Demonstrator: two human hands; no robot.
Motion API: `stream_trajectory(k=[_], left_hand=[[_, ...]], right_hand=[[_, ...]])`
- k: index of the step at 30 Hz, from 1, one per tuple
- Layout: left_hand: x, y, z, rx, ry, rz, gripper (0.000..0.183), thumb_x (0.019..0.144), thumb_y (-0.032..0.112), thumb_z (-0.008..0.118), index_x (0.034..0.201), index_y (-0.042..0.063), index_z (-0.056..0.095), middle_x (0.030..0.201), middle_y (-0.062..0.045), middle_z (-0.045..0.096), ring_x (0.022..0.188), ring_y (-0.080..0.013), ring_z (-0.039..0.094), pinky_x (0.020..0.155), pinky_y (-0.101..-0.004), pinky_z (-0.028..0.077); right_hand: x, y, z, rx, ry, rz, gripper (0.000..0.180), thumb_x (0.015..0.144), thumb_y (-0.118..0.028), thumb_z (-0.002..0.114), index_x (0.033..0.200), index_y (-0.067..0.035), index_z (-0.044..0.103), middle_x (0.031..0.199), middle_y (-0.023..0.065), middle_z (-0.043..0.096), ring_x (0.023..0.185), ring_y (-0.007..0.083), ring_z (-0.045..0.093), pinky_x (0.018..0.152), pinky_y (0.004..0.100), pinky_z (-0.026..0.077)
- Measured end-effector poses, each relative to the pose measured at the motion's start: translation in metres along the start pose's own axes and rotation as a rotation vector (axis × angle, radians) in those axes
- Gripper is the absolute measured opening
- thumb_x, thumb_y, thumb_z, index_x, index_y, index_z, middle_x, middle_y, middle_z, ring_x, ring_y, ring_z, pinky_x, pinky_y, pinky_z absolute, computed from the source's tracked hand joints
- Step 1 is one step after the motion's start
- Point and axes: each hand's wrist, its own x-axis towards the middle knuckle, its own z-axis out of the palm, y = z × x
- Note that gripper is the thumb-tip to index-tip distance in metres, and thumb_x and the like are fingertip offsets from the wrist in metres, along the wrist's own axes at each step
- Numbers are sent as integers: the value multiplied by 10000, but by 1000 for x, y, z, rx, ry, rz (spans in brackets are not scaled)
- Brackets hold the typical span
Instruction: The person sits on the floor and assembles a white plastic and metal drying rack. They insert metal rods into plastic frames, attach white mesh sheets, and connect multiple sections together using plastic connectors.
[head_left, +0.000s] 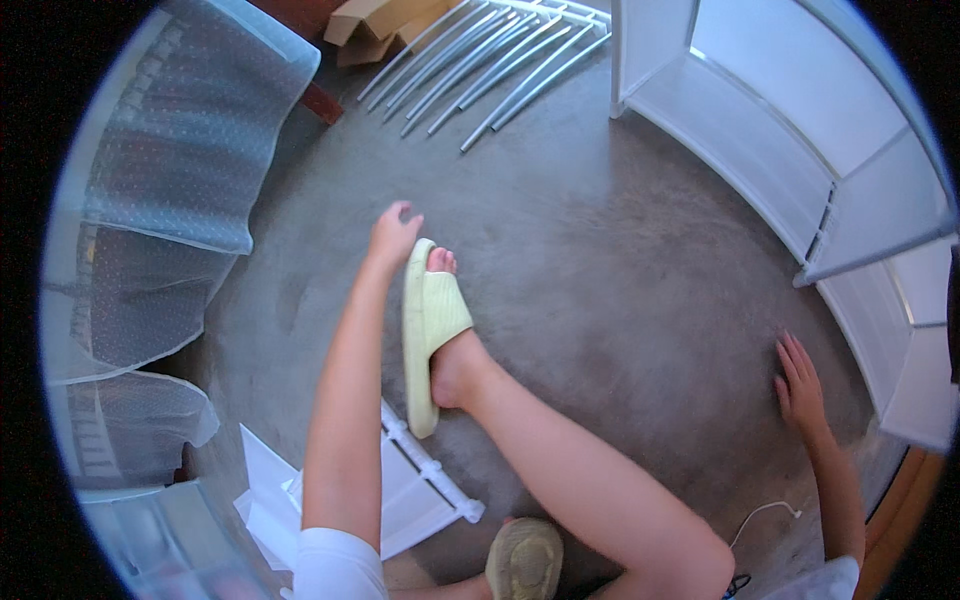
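My left hand (394, 234) reaches forward over the grey floor, just beyond the toe of a pale green slide sandal (412, 337) on my foot. Its fingers are slightly curled and nothing shows in them. My right hand (801, 386) is out at the right, fingers spread, close to the floor and beside the white fabric shelf unit (750, 135); whether it touches the floor I cannot tell. Several silver metal tubes (480, 75) lie side by side at the top. White panels with a jointed white frame (427, 499) lie by my left forearm, partly hidden by it.
A cardboard box (382, 26) lies open at the top left. Sheer dotted fabric (187, 150) hangs along the left side. A white cable (765, 506) curves over the floor at the lower right. The sole of my other sandal (525, 559) shows at the bottom.
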Motion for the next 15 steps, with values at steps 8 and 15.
stream_trajectory(k=[8,15], left_hand=[[99,82,74,227,-147,-3,660,875,191,449,1402,56,75,1429,-239,134,1318,-330,205,1067,-409,202],[66,127,107,513,-105,-19,216,881,233,463,987,49,505,1034,-206,585,1034,-352,522,866,-541,346]], right_hand=[[-142,79,42,75,-202,-19,534,855,-311,398,1281,10,363,1350,239,321,1258,450,264,1010,605,149],[-142,77,41,207,-180,4,431,789,-194,476,1172,2,501,1279,185,439,1244,390,328,1024,549,193]])
